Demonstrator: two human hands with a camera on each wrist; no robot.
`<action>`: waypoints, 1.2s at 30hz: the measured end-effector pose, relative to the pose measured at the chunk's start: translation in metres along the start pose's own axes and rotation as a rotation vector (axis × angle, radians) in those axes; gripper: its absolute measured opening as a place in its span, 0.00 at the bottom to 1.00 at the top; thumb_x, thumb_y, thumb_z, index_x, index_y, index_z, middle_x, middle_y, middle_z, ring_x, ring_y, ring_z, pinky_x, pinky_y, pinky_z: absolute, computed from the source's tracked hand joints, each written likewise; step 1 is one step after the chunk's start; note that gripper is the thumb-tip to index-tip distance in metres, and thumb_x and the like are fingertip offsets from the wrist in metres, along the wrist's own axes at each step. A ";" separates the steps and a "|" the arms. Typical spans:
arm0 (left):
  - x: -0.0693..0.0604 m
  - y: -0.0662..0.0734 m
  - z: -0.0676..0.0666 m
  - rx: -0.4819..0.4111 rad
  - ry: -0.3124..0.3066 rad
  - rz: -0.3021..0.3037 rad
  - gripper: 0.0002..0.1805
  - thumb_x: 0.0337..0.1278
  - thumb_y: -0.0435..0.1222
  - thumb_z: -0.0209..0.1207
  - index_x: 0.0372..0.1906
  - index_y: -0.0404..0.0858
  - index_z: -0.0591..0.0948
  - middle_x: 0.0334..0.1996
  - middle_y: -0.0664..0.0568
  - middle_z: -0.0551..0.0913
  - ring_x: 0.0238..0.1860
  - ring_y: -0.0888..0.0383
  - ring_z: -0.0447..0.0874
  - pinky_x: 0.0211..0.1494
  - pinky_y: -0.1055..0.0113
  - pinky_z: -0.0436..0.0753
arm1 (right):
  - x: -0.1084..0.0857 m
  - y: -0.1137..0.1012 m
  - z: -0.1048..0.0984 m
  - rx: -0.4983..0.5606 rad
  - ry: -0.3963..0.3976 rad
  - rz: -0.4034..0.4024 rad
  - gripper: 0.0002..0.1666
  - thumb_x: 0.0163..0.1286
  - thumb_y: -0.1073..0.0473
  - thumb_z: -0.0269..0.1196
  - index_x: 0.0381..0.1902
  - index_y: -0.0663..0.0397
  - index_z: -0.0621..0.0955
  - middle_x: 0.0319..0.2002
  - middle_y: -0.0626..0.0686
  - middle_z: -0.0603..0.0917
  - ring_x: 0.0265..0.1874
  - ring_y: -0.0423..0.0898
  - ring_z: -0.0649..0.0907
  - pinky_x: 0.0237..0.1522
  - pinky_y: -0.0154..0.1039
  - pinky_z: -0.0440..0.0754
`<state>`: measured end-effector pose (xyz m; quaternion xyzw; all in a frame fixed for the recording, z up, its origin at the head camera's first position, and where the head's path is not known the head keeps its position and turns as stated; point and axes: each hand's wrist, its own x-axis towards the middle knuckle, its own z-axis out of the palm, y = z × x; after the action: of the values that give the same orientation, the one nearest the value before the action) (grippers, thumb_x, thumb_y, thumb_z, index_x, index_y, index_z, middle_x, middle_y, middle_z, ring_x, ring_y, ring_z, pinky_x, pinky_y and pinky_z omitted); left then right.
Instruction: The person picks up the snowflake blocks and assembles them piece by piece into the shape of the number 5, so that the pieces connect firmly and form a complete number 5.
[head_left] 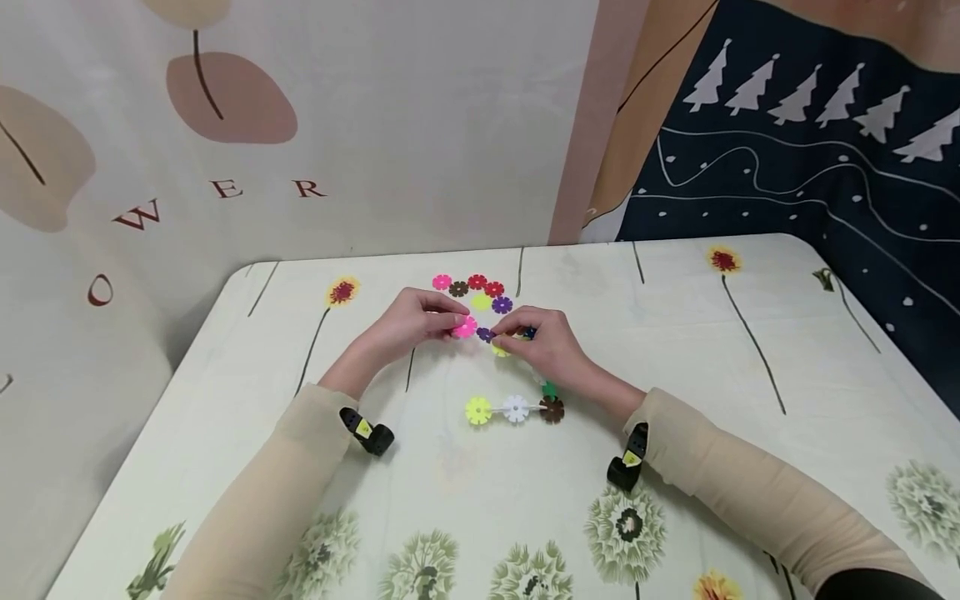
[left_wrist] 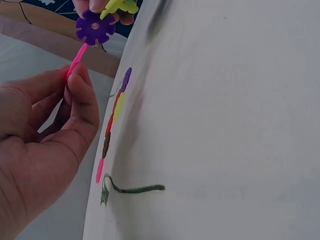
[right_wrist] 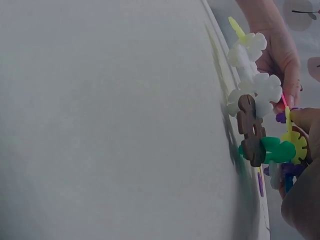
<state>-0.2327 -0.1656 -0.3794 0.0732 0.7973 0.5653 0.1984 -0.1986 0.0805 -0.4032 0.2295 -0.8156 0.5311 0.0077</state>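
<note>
My left hand pinches a pink flower disc between thumb and fingers. Its edge meets a purple disc in the left wrist view; whether they are slotted together I cannot tell. My right hand grips the purple disc's end of a joined chain, near a yellow disc. From there the chain runs through a green disc and a brown disc to a white disc and a yellow-green disc at its far end. The palm side of my right hand hides part of it.
Beyond my hands, loose discs lie on the patterned tablecloth: a pink one, a dark brown one, two red ones, a yellow one and a purple one. A printed curtain hangs behind the table.
</note>
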 end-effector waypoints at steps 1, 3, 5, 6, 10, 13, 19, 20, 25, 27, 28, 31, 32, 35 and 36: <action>0.000 0.001 0.000 0.003 -0.003 0.006 0.13 0.70 0.31 0.62 0.54 0.29 0.85 0.46 0.41 0.86 0.38 0.52 0.83 0.46 0.66 0.87 | 0.000 0.000 0.000 0.001 0.000 -0.004 0.07 0.64 0.65 0.74 0.41 0.56 0.91 0.40 0.49 0.89 0.43 0.47 0.84 0.46 0.41 0.82; -0.001 0.003 0.001 0.010 -0.005 0.014 0.12 0.69 0.31 0.63 0.52 0.29 0.85 0.45 0.42 0.87 0.37 0.52 0.83 0.45 0.65 0.86 | 0.000 0.001 0.000 0.001 -0.001 -0.009 0.07 0.65 0.65 0.74 0.41 0.56 0.91 0.40 0.49 0.90 0.43 0.47 0.84 0.45 0.41 0.82; -0.002 0.004 0.002 0.018 -0.007 0.025 0.12 0.68 0.31 0.64 0.52 0.29 0.86 0.44 0.42 0.87 0.36 0.52 0.84 0.45 0.65 0.86 | 0.000 0.001 0.000 0.000 -0.001 -0.013 0.06 0.65 0.65 0.74 0.41 0.56 0.91 0.40 0.49 0.89 0.42 0.46 0.84 0.44 0.41 0.81; -0.002 0.005 0.002 0.021 -0.008 0.030 0.12 0.68 0.31 0.64 0.51 0.29 0.86 0.44 0.42 0.87 0.36 0.53 0.84 0.45 0.65 0.87 | 0.000 0.001 -0.001 0.000 -0.001 -0.015 0.06 0.65 0.65 0.74 0.41 0.56 0.91 0.40 0.48 0.89 0.42 0.46 0.84 0.44 0.41 0.81; -0.002 0.006 0.003 0.008 -0.017 0.045 0.12 0.68 0.29 0.64 0.51 0.27 0.86 0.43 0.42 0.87 0.35 0.53 0.84 0.44 0.66 0.87 | -0.001 0.001 0.000 0.000 0.002 -0.023 0.06 0.65 0.66 0.74 0.40 0.56 0.91 0.40 0.48 0.89 0.42 0.46 0.84 0.44 0.41 0.81; -0.002 0.006 0.003 -0.007 -0.019 0.052 0.11 0.67 0.28 0.64 0.51 0.27 0.86 0.42 0.42 0.88 0.35 0.53 0.84 0.44 0.66 0.87 | -0.001 0.001 0.000 -0.003 0.003 -0.021 0.06 0.65 0.66 0.74 0.40 0.56 0.91 0.40 0.49 0.89 0.42 0.46 0.84 0.45 0.42 0.82; -0.001 0.006 0.004 0.037 -0.034 0.083 0.11 0.66 0.30 0.66 0.49 0.29 0.87 0.42 0.43 0.88 0.36 0.51 0.84 0.45 0.62 0.87 | -0.001 0.001 0.002 -0.017 0.002 -0.034 0.04 0.65 0.67 0.73 0.38 0.57 0.90 0.38 0.49 0.89 0.41 0.47 0.85 0.48 0.47 0.82; -0.001 0.006 0.005 0.046 -0.035 0.088 0.11 0.66 0.30 0.66 0.49 0.29 0.88 0.42 0.43 0.88 0.36 0.51 0.84 0.45 0.62 0.87 | -0.001 0.001 0.003 -0.021 0.003 -0.042 0.04 0.64 0.67 0.73 0.37 0.57 0.90 0.38 0.50 0.89 0.41 0.47 0.85 0.48 0.47 0.82; 0.000 0.007 0.007 0.004 -0.024 0.083 0.11 0.67 0.29 0.65 0.49 0.27 0.87 0.42 0.42 0.87 0.35 0.53 0.85 0.45 0.64 0.87 | -0.001 0.003 0.004 -0.032 0.030 -0.100 0.04 0.64 0.68 0.73 0.37 0.58 0.90 0.37 0.50 0.89 0.39 0.45 0.85 0.47 0.46 0.83; 0.001 0.008 0.007 -0.014 -0.018 0.082 0.11 0.67 0.29 0.65 0.49 0.27 0.86 0.43 0.42 0.87 0.35 0.54 0.85 0.45 0.65 0.87 | -0.002 0.004 0.005 -0.037 0.050 -0.127 0.04 0.63 0.68 0.74 0.37 0.58 0.90 0.37 0.50 0.89 0.39 0.45 0.86 0.46 0.46 0.84; 0.001 0.009 0.008 -0.020 -0.017 0.084 0.11 0.67 0.29 0.65 0.49 0.27 0.86 0.43 0.42 0.87 0.36 0.54 0.85 0.45 0.65 0.87 | -0.002 0.004 0.005 -0.038 0.059 -0.139 0.04 0.63 0.68 0.74 0.36 0.58 0.90 0.36 0.50 0.89 0.39 0.45 0.86 0.46 0.46 0.84; 0.002 0.011 0.008 -0.019 -0.018 0.091 0.10 0.66 0.29 0.66 0.48 0.28 0.87 0.43 0.42 0.86 0.36 0.53 0.85 0.45 0.65 0.87 | -0.003 0.004 0.006 -0.044 0.082 -0.170 0.03 0.63 0.68 0.74 0.35 0.59 0.90 0.35 0.50 0.88 0.38 0.45 0.86 0.45 0.45 0.84; 0.002 0.011 0.008 -0.013 -0.021 0.095 0.10 0.66 0.29 0.66 0.48 0.29 0.87 0.42 0.42 0.86 0.36 0.53 0.84 0.45 0.65 0.87 | -0.003 0.003 0.006 -0.045 0.087 -0.177 0.03 0.63 0.69 0.74 0.35 0.59 0.90 0.35 0.50 0.88 0.38 0.45 0.86 0.45 0.45 0.84; 0.002 0.012 0.008 0.000 -0.030 0.104 0.09 0.66 0.30 0.66 0.47 0.30 0.88 0.42 0.42 0.87 0.36 0.52 0.84 0.45 0.65 0.87 | -0.004 0.003 0.006 -0.049 0.095 -0.198 0.03 0.63 0.70 0.73 0.34 0.60 0.89 0.35 0.50 0.88 0.38 0.45 0.85 0.45 0.45 0.84; 0.002 0.012 0.008 0.005 -0.034 0.108 0.09 0.66 0.30 0.66 0.47 0.31 0.88 0.42 0.42 0.87 0.35 0.52 0.84 0.45 0.65 0.87 | -0.004 0.003 0.006 -0.051 0.097 -0.204 0.03 0.63 0.70 0.73 0.34 0.60 0.89 0.35 0.51 0.88 0.39 0.45 0.85 0.46 0.44 0.84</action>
<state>-0.2332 -0.1540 -0.3712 0.1263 0.7901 0.5719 0.1807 -0.1948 0.0775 -0.4100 0.2849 -0.7999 0.5173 0.1067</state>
